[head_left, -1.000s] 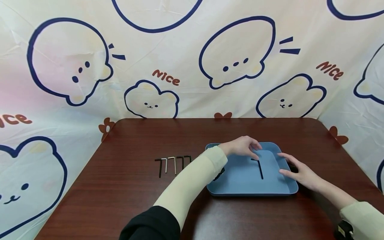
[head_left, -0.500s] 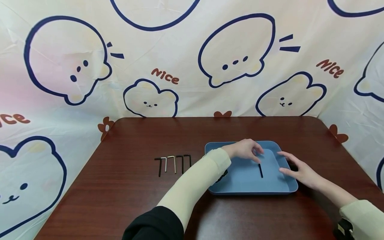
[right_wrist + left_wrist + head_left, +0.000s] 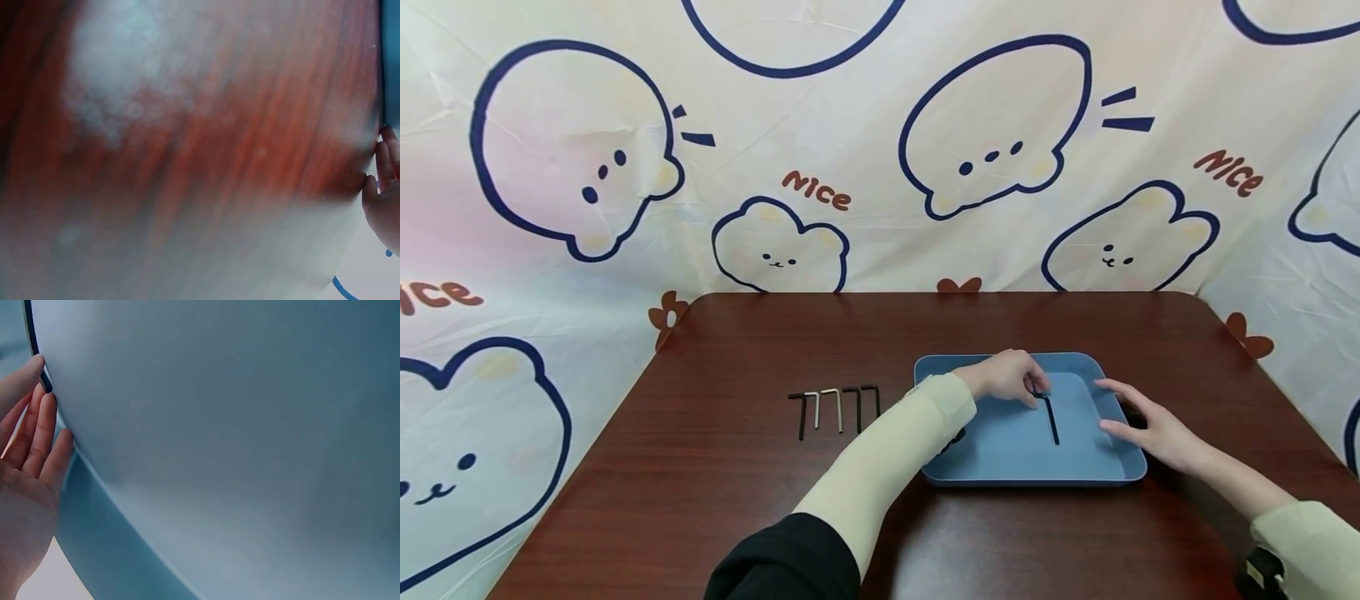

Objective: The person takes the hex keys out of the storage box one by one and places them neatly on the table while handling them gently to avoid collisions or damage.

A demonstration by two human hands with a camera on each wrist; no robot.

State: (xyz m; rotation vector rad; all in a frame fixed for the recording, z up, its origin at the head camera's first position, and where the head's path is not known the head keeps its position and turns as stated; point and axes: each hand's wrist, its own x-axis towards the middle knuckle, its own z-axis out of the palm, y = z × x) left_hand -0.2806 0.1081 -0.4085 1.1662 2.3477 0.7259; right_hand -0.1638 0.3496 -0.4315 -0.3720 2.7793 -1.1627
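Inside the blue tray (image 3: 1000, 467) lies a black hex key (image 3: 1052, 421), its long arm pointing toward the viewer. My left hand (image 3: 1006, 375) reaches over the tray and pinches the key's short arm between thumb and fingertips. In the left wrist view, the end of the black hex key (image 3: 45, 382) shows between the thumb and fingers of the left hand (image 3: 31, 450). At the tray's right rim rests my right hand (image 3: 1161, 433), thumb and forefinger spread apart. The right wrist view catches only part of the right hand (image 3: 384, 200) beside the tray (image 3: 392, 62).
Several hex keys (image 3: 838, 411), black and silver, lie in a row on the brown table (image 3: 737, 500) left of the tray. My left forearm crosses in front of the tray's left side. A patterned cloth (image 3: 880, 167) hangs behind the table.
Half a second ago the left hand covered the key's bend; now its fingers have shifted slightly left and pinch the short arm, exposing the bend. The right hand stays at the tray's rim.
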